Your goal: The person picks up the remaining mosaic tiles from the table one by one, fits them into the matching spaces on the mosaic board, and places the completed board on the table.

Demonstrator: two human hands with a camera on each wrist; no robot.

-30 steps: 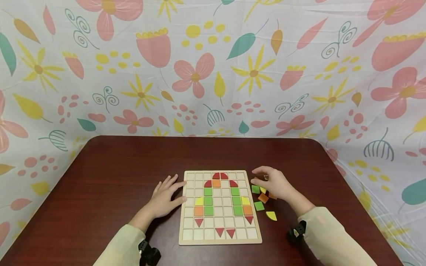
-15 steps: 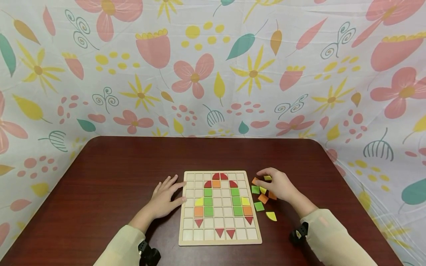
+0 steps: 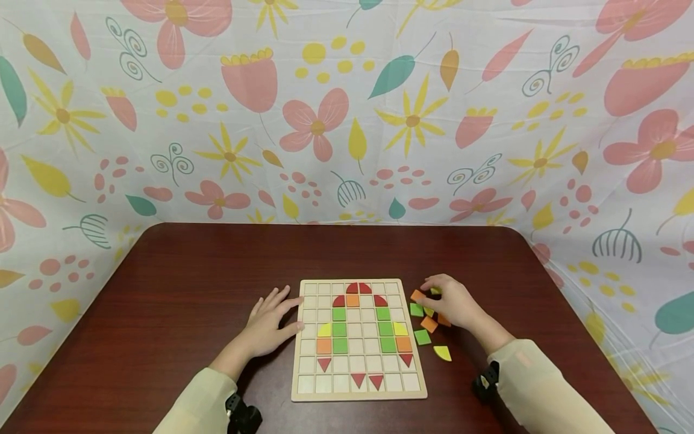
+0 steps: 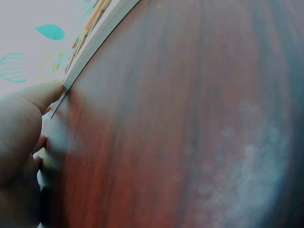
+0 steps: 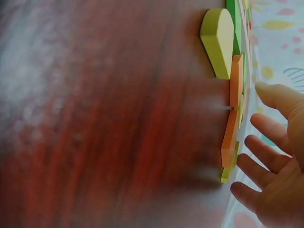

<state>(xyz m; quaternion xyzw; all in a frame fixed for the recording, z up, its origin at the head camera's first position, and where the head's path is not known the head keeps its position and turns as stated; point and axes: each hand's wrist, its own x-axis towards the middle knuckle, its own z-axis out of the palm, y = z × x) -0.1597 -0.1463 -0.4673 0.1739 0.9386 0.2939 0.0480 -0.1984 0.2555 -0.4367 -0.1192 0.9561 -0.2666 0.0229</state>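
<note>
My left hand point(image 3: 265, 328) lies at the left edge of a wooden grid board point(image 3: 355, 330), its thumb and index fingertip at the rim. In the left wrist view the thumb meets the board's side point(image 4: 97, 47). Over loose wooden pieces right of the board hovers my right hand point(image 3: 458, 304), fingers bent loosely. The right wrist view shows its fingers spread, with nothing between them. Beneath and beside it lie an orange square point(image 3: 417, 296), another orange square point(image 3: 429, 324), a green square point(image 3: 422, 337) and a yellow quarter-round point(image 3: 442, 353). The hand partly covers other pieces.
On the board, red quarter-rounds point(image 3: 352, 288) sit at the top, green squares point(image 3: 338, 329) form two columns, and red triangles point(image 3: 358, 380) lie near the bottom. The dark wooden table point(image 3: 190, 283) ends at a flowered cloth point(image 3: 325, 181) behind.
My right hand has shifted slightly right, away from the board, uncovering an orange square and part of a yellow piece. The left hand has stayed in place.
</note>
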